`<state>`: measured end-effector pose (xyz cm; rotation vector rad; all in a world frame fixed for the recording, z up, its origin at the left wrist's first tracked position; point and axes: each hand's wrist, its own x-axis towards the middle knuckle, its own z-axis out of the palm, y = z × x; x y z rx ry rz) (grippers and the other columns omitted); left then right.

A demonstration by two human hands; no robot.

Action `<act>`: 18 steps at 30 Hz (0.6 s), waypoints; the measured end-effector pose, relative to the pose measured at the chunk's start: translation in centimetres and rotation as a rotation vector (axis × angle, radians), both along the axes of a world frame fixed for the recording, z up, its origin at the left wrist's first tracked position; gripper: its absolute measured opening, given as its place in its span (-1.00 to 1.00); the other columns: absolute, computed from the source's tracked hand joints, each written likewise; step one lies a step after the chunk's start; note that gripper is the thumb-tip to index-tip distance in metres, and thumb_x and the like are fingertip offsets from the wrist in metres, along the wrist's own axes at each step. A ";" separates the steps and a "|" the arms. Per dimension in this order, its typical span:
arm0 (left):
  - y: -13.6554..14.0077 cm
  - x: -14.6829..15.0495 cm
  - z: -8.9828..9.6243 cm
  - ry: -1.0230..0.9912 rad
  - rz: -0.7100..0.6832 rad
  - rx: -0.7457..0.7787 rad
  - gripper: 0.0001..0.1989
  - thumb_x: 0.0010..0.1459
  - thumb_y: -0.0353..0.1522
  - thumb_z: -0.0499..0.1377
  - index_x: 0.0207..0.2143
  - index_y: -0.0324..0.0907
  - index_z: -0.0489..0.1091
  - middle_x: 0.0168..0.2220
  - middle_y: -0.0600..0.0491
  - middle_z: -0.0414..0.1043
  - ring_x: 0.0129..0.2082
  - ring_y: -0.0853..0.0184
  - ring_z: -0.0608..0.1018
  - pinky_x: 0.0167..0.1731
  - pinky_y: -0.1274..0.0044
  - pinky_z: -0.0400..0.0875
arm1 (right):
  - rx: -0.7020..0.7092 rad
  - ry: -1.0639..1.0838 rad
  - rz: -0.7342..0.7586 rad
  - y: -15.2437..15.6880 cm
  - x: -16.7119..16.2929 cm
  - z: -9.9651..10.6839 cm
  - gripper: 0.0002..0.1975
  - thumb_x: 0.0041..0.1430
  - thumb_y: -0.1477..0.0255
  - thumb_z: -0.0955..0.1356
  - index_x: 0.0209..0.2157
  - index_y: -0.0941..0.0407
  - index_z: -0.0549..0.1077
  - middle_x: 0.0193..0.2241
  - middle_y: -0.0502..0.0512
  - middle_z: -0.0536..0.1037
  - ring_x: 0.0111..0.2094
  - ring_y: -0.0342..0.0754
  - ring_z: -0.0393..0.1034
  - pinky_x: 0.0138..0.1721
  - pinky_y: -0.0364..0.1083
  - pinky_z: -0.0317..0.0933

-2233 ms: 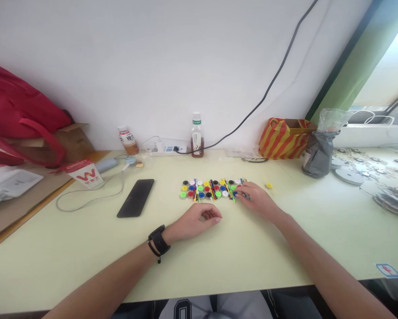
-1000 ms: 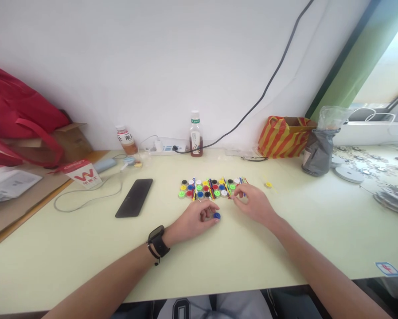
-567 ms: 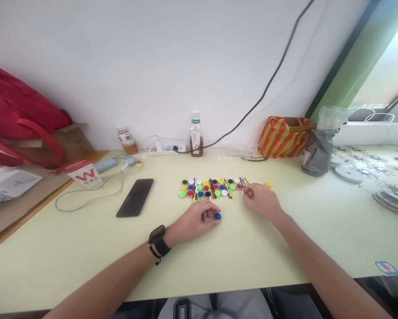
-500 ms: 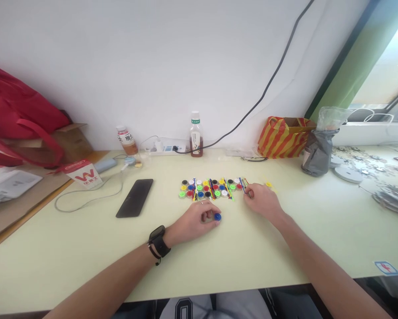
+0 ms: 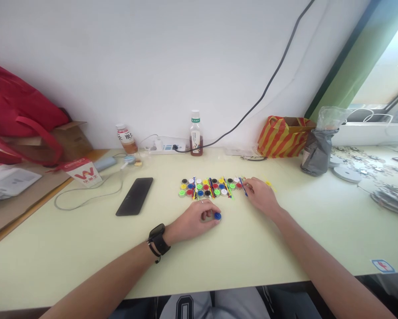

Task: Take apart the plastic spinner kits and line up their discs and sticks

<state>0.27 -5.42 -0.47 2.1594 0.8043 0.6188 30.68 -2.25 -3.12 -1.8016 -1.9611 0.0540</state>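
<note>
My left hand (image 5: 200, 217) rests on the table and pinches a small blue round disc (image 5: 218, 216) between thumb and fingertips. Beyond it lie rows of small round discs in several colours, such as a green disc (image 5: 182, 193) and a white disc (image 5: 224, 192). Bundles of thin coloured sticks (image 5: 212, 188) lie between groups of these discs. At the right end of the rows, my right hand (image 5: 260, 195) is closed with its fingertips on more thin sticks (image 5: 243, 186). Yellow pieces (image 5: 268, 183) show partly behind that hand.
A black phone (image 5: 134, 196) lies left of the discs. Along the wall stand a drink bottle (image 5: 196, 135), a second bottle (image 5: 127, 139), a power strip (image 5: 167, 147) and a striped bag (image 5: 283, 138). A grey bag (image 5: 315, 153) is farther right.
My right hand has shifted slightly away from me at the sticks, whose right end looks less fanned out. The left hand stays in place with the blue disc.
</note>
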 end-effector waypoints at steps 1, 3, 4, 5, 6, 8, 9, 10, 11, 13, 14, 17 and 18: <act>0.0 0.0 0.0 0.000 -0.001 0.001 -0.79 0.24 -0.26 0.29 -0.11 -0.13 0.56 -0.25 0.00 0.45 -0.33 0.34 0.43 -0.32 0.52 0.38 | 0.002 0.002 0.003 0.1 0.0 -0.1 -0.82 0.27 0.51 0.28 -0.25 0.05 0.53 -0.33 0.06 0.56 -0.34 -0.02 0.41 -0.39 -0.10 0.10; 0.0 0.0 -0.1 0.004 0.002 0.003 -0.80 0.24 -0.26 0.29 -0.11 -0.12 0.56 -0.24 0.01 0.45 -0.33 0.35 0.43 -0.31 0.52 0.38 | 0.010 0.008 0.020 0.2 0.1 -0.1 -0.85 0.27 0.51 0.28 -0.30 0.06 0.48 -0.33 0.06 0.56 -0.33 -0.02 0.41 -0.38 -0.10 0.11; 0.0 0.0 -0.1 0.008 0.004 0.004 -0.79 0.24 -0.26 0.29 -0.10 -0.12 0.56 -0.24 0.01 0.45 -0.33 0.35 0.43 -0.31 0.52 0.38 | 0.016 0.013 0.028 0.2 0.2 -0.2 -0.86 0.27 0.51 0.27 -0.30 0.06 0.46 -0.32 0.06 0.55 -0.32 -0.02 0.42 -0.37 -0.10 0.11; 0.0 0.0 -0.1 0.013 0.006 0.003 -0.79 0.24 -0.26 0.29 -0.10 -0.12 0.56 -0.24 0.02 0.45 -0.32 0.35 0.43 -0.31 0.51 0.38 | 0.023 0.018 0.033 0.2 0.2 -0.2 -0.87 0.28 0.51 0.27 -0.31 0.07 0.44 -0.31 0.06 0.56 -0.30 -0.01 0.42 -0.36 -0.09 0.12; 0.0 0.0 -0.1 0.017 0.009 0.002 -0.79 0.24 -0.27 0.29 -0.09 -0.12 0.55 -0.24 0.02 0.45 -0.32 0.35 0.43 -0.31 0.51 0.38 | 0.033 0.024 0.034 0.3 0.3 -0.2 -0.87 0.28 0.51 0.27 -0.31 0.06 0.43 -0.29 0.07 0.56 -0.29 -0.01 0.43 -0.35 -0.09 0.13; 0.0 0.0 -0.2 0.018 0.012 -0.002 -0.78 0.24 -0.27 0.30 -0.08 -0.12 0.55 -0.24 0.02 0.44 -0.32 0.35 0.43 -0.31 0.51 0.38 | 0.059 0.043 0.032 0.3 0.4 -0.2 -0.88 0.28 0.51 0.27 -0.31 0.06 0.41 -0.28 0.08 0.55 -0.26 0.01 0.44 -0.32 -0.08 0.15; 0.0 0.0 -0.2 0.018 0.012 -0.004 -0.77 0.23 -0.26 0.30 -0.08 -0.11 0.55 -0.24 0.03 0.44 -0.32 0.35 0.43 -0.31 0.51 0.38 | 0.072 0.058 0.034 0.3 0.5 -0.2 -0.89 0.28 0.50 0.27 -0.31 0.06 0.40 -0.28 0.08 0.55 -0.25 0.01 0.44 -0.31 -0.08 0.16; 0.0 -0.1 -0.2 0.018 0.012 -0.003 -0.77 0.23 -0.26 0.31 -0.07 -0.11 0.55 -0.24 0.03 0.44 -0.31 0.35 0.44 -0.31 0.51 0.39 | 0.085 0.080 0.041 0.3 0.6 -0.1 -0.90 0.28 0.50 0.27 -0.31 0.05 0.40 -0.28 0.08 0.55 -0.25 0.02 0.44 -0.29 -0.07 0.18; 0.0 -0.1 -0.2 0.018 0.012 -0.001 -0.76 0.23 -0.26 0.31 -0.07 -0.11 0.54 -0.24 0.03 0.44 -0.31 0.34 0.44 -0.30 0.50 0.39 | 0.099 0.111 0.052 0.4 0.7 0.0 -0.91 0.28 0.49 0.28 -0.31 0.05 0.40 -0.29 0.08 0.54 -0.25 0.02 0.44 -0.27 -0.06 0.19; 0.0 -0.1 -0.3 0.014 0.010 0.004 -0.74 0.22 -0.26 0.32 -0.05 -0.11 0.53 -0.24 0.03 0.45 -0.30 0.33 0.44 -0.29 0.50 0.39 | 0.129 0.195 0.085 0.4 0.8 0.4 -0.93 0.28 0.46 0.29 -0.30 0.05 0.40 -0.31 0.09 0.53 -0.25 0.03 0.43 -0.24 -0.04 0.21; 0.0 -0.1 -0.3 0.007 0.007 0.009 -0.73 0.22 -0.27 0.32 -0.04 -0.10 0.52 -0.23 0.03 0.45 -0.29 0.33 0.44 -0.28 0.50 0.40 | 0.151 0.240 0.100 0.3 0.7 0.7 -0.93 0.29 0.44 0.29 -0.30 0.05 0.40 -0.31 0.10 0.52 -0.25 0.03 0.43 -0.22 -0.03 0.23; 0.0 -0.1 -0.2 -0.020 -0.004 0.022 -0.68 0.21 -0.28 0.32 0.01 -0.10 0.48 -0.15 0.00 0.44 -0.25 0.32 0.45 -0.27 0.50 0.41 | 0.213 0.344 0.153 -0.3 0.3 2.0 -0.90 0.31 0.36 0.31 -0.29 0.06 0.41 -0.26 0.14 0.51 -0.18 0.07 0.40 -0.17 0.00 0.25; -0.1 -0.1 -0.1 -0.026 -0.003 0.030 -0.65 0.20 -0.28 0.32 0.04 -0.09 0.47 -0.11 -0.01 0.43 -0.24 0.32 0.44 -0.27 0.49 0.41 | 0.218 0.371 0.181 -0.7 0.0 2.6 -0.88 0.32 0.33 0.32 -0.29 0.05 0.41 -0.23 0.16 0.51 -0.14 0.09 0.39 -0.14 0.02 0.25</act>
